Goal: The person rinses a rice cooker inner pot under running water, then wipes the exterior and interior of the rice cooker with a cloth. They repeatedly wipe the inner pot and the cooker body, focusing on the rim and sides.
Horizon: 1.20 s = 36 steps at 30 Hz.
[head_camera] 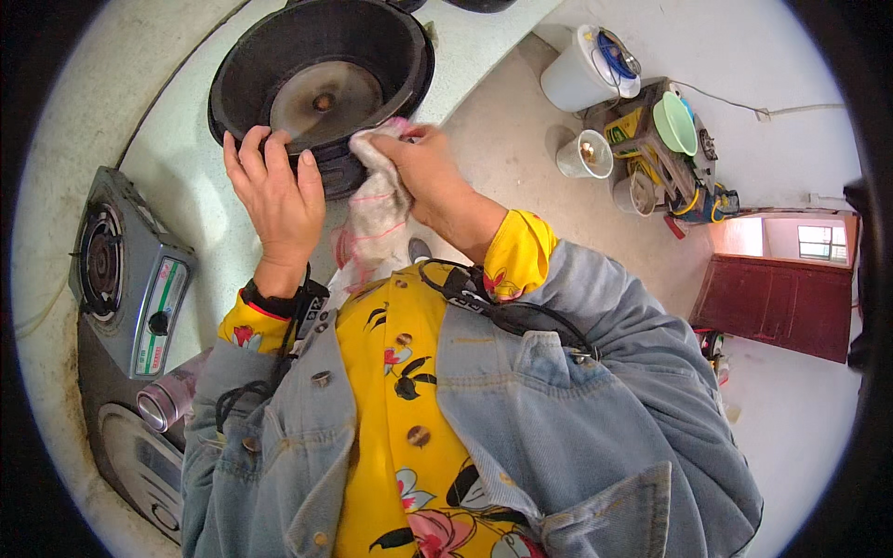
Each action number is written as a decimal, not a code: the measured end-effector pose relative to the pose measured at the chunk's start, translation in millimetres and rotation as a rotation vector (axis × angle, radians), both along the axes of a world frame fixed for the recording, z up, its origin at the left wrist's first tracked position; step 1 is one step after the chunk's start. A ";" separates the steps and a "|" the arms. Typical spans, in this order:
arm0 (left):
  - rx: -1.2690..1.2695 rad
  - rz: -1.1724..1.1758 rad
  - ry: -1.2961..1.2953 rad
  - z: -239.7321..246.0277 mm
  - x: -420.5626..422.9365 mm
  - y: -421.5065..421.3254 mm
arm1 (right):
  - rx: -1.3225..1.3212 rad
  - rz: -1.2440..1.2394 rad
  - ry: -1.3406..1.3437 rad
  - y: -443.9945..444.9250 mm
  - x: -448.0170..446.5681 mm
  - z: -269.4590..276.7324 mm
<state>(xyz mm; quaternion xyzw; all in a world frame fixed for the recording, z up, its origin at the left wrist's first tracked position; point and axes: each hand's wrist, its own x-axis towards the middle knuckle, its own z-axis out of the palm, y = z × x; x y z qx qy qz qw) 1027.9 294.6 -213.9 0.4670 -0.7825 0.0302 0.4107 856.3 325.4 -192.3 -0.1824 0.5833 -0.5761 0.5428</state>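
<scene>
A large round black pot (244,84) with a high wall stands on the pale counter, its inside facing up; the round base inside looks greyish with a brown spot at its centre. My left hand (279,188) rests its fingertips on the near left rim, fingers spread, the thumb beside the near rim. Bunched in my right hand (425,164) is a whitish cloth (380,202) with red lines, pressed against the near right rim above the pot's side handle (338,174). The cloth hangs down towards my yellow floral shirt.
A gas stove (139,279) stands at the left, with a pinkish lidded bottle (164,404) nearby. The counter edge (481,84) runs diagonally on the right. Beyond it on the floor are a white bucket (572,77), a wastebasket (582,157) and a wooden rack (652,150) with a green basin (675,124).
</scene>
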 end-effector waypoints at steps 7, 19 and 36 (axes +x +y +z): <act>0.034 0.034 -0.009 -0.8 -4.8 3.3 | -0.297 0.030 0.598 -2.8 -19.7 -8.6; -0.013 0.029 -0.022 -2.4 -10.5 1.9 | -0.626 0.322 1.292 29.8 -21.7 -6.4; 0.041 0.020 -0.054 4.0 -6.7 3.6 | -0.302 0.344 2.018 -3.7 -88.4 0.7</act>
